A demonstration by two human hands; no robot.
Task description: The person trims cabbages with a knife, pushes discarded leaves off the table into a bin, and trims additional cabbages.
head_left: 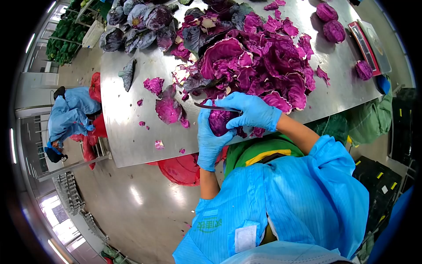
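At the near edge of the metal table [127, 145], my left hand [210, 140], in a blue glove, is wrapped round the left side of a purple cabbage [219, 122]. My right hand [252, 112], gloved too, is closed on a dark knife [215, 107], whose blade lies across the top of the cabbage and points left. Some right fingers also touch the cabbage's right side. Just beyond both hands spreads a large heap of loose purple leaves [268, 61]. A few torn leaves [168, 110] lie to the left.
Untrimmed dark cabbages [156, 17] are piled at the far left of the table. Several trimmed heads [334, 31] sit at the right, near a red-and-white box [365, 46]. Red bags [178, 169] hang below the near edge. Another person [72, 112] is beyond the table's left side.
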